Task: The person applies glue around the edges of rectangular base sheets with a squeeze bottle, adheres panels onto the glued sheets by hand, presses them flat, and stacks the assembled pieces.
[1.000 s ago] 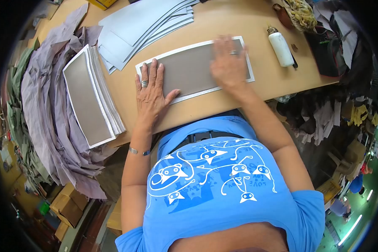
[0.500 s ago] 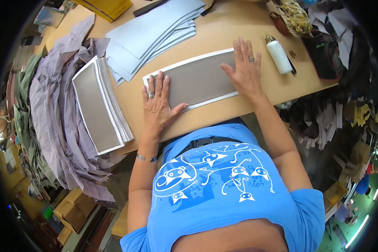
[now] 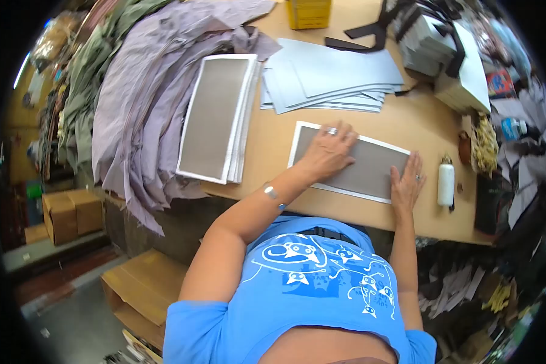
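A grey rectangular panel with a white border [image 3: 370, 164] lies flat on the table before me. My left hand [image 3: 330, 153] rests on its upper left part, palm down, with a ring on one finger. At the panel's right end lies my right hand [image 3: 408, 182], fingers stretched and thumb apart, covering part of that edge. Neither hand grips anything. To the left, a stack of similar white-bordered grey panels [image 3: 218, 115] sits at an angle beside heaped mauve fabric [image 3: 145, 103].
Light blue sheets [image 3: 340, 73] are fanned out beyond the panel. A white bottle [image 3: 446, 182] lies or stands to the right; I cannot tell which. Farther back are a yellow container [image 3: 309, 13], black straps [image 3: 376, 30] and white blocks [image 3: 467, 73]. The table's front edge [image 3: 255, 197] is close to my body.
My view has turned, so the table appears shifted. My left hand has slid from the panel's left end inward across its surface. My right hand stays at the right end.
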Available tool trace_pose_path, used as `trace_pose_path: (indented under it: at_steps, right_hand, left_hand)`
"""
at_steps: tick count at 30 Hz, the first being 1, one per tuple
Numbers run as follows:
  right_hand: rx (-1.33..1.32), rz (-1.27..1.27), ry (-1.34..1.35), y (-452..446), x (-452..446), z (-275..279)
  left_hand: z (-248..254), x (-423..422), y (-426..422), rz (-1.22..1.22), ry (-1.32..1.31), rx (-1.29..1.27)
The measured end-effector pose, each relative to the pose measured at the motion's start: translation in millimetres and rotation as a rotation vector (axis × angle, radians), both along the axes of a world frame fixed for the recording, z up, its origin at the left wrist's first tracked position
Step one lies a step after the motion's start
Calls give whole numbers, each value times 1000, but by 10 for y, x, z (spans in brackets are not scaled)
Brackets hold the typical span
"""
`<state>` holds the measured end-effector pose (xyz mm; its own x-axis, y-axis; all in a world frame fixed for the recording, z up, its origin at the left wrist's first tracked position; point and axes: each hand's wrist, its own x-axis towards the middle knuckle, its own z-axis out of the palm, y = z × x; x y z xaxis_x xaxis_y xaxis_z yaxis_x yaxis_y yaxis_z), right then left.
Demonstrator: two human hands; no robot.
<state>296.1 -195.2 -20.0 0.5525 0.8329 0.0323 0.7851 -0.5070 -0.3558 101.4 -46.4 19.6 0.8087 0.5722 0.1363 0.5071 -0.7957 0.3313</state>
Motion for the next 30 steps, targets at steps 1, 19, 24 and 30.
trace_pose_path:
  at_steps: [1,19,24,30]
  right_hand:
    - [50,-4,42,-5,34,-2]
    - [293,74,268,-113,88,116]
    - [250,66,186,-110,61,92]
    - [222,25,191,-108,1,156]
  left_hand:
    - [7,76,-3,-35,20,-3]
    - [1100,-1542,781,425,-499,-690]
    - [479,-2435,1346,733,-438,-622]
    - [355,-2532,1404,718,-147,-287]
